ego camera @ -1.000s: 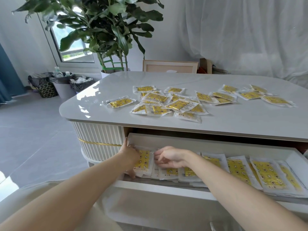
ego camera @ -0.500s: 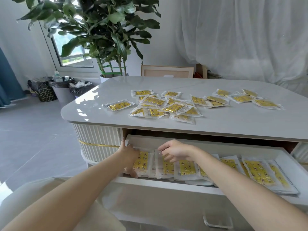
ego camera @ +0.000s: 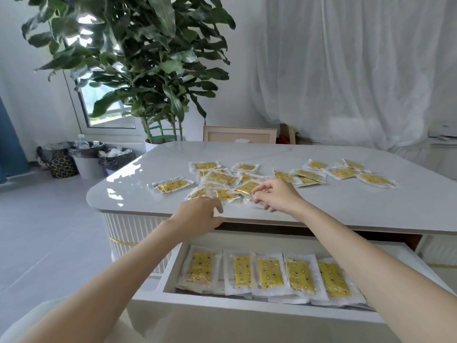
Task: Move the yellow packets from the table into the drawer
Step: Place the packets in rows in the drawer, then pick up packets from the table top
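Glossy white table (ego camera: 358, 206), potted plant (ego camera: 148, 58), white curtain (ego camera: 346, 70)

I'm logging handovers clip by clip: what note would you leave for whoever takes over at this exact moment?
Left hand: open, empty, over the front edge of the table.
Right hand: open, fingers loosely curled above the central heap; nothing clearly gripped.
Done: a row of packets lies in the open drawer.
Left: the central heap, a lone packet to its left and a far-right group go into the drawer.
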`<action>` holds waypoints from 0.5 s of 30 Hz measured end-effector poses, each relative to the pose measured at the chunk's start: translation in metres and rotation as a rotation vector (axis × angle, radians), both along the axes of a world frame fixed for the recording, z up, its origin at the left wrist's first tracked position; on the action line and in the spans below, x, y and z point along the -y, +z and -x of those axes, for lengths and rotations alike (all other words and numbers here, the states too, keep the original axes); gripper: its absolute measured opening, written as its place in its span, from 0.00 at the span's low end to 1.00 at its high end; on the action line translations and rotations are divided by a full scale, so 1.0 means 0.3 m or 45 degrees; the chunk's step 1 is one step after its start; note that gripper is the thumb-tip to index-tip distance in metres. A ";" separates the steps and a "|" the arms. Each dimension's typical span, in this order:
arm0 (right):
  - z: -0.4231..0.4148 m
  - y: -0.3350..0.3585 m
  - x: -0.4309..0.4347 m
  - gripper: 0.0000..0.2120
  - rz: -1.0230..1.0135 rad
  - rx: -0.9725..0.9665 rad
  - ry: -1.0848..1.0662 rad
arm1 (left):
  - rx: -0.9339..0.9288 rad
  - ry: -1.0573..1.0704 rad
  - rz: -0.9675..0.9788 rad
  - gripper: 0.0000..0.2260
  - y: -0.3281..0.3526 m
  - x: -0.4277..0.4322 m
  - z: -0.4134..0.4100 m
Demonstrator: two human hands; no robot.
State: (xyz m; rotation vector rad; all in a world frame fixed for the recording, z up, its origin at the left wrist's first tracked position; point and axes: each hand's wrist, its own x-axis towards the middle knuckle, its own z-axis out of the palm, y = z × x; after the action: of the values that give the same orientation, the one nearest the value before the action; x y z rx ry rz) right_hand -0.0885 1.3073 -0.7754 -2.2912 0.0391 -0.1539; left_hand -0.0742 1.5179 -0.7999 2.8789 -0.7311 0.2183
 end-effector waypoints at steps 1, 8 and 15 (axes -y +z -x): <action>-0.026 -0.005 0.011 0.07 0.050 0.056 -0.044 | 0.053 -0.003 0.044 0.13 0.008 0.007 -0.020; -0.179 -0.127 0.001 0.25 0.714 0.015 0.129 | 0.239 0.068 0.062 0.20 -0.035 0.000 -0.186; -0.275 -0.196 0.016 0.27 0.791 -0.081 0.081 | 0.018 -0.007 -0.060 0.23 -0.086 -0.060 -0.290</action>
State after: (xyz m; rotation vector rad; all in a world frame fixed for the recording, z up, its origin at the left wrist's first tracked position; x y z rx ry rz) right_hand -0.0059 1.3024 -0.8342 -2.9132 -0.0578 -0.0631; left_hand 0.0129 1.5358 -0.8259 2.9221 -0.7566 0.2240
